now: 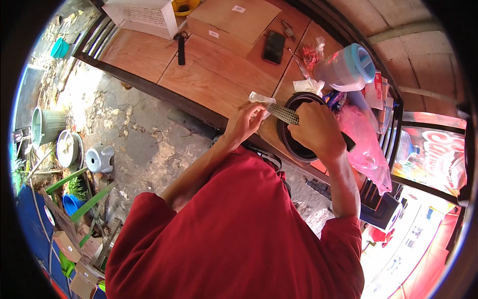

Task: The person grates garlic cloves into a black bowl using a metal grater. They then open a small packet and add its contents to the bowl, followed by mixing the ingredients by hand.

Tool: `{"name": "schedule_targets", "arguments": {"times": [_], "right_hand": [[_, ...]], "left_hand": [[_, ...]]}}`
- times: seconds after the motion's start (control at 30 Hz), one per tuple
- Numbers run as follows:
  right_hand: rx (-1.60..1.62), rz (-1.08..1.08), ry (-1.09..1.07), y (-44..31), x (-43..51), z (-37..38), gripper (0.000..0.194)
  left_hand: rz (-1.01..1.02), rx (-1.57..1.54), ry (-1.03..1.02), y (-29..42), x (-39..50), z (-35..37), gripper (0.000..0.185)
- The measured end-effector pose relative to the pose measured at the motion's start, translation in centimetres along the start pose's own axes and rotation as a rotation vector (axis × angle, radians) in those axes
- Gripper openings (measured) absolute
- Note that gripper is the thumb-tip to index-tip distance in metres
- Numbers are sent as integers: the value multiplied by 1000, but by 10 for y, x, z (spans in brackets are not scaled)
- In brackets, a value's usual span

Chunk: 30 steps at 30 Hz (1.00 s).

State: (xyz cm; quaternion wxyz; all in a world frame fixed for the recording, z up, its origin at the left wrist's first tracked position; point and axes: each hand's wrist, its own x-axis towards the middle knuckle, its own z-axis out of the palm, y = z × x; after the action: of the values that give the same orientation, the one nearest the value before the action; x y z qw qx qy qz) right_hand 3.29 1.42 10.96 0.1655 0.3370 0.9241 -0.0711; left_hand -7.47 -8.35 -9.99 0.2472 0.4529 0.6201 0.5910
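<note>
My right hand (317,129) grips a long tool with a dimpled metal face (282,113); its dark end sticks out beyond the fist to the right. Whether it is a knife or a grater I cannot tell. Below the tool is a round black bowl (284,140) near the table's front edge, partly covered by my right hand. The fingertips of my left hand (244,121) are at the tool's left end, and whether they grip it is unclear. Crumpled clear plastic (261,98) lies just behind those fingertips.
On the wood-patterned tiled table (224,74) are a cardboard box (235,20), a phone (274,47), a padlock (288,29) and a black strap (181,49). A lidded plastic pitcher (341,69) and a pink plastic bag (364,149) crowd the bowl's right. Metal bars edge the table.
</note>
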Motion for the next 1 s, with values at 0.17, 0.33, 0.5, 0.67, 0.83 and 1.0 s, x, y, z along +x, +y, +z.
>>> {"name": "schedule_targets", "arguments": {"times": [0.17, 0.33, 0.5, 0.67, 0.83, 1.0], "right_hand": [[-10, 34, -9, 8, -8, -8, 25], [41, 79, 87, 20, -24, -15, 30], [114, 52, -65, 27, -15, -12, 30], [109, 85, -69, 23, -13, -4, 29], [229, -38, -162, 27, -13, -7, 29], [140, 52, -155, 25, -10, 0, 31]], "left_hand": [[63, 144, 71, -6, -5, -5, 11], [-243, -64, 86, -16, -1, -8, 18], [-71, -68, 102, -15, 3, -9, 19], [-161, -219, 85, -15, 1, -9, 19], [-149, -415, 76, -23, 0, -4, 19], [-112, -401, 59, -22, -1, -2, 17]]}}
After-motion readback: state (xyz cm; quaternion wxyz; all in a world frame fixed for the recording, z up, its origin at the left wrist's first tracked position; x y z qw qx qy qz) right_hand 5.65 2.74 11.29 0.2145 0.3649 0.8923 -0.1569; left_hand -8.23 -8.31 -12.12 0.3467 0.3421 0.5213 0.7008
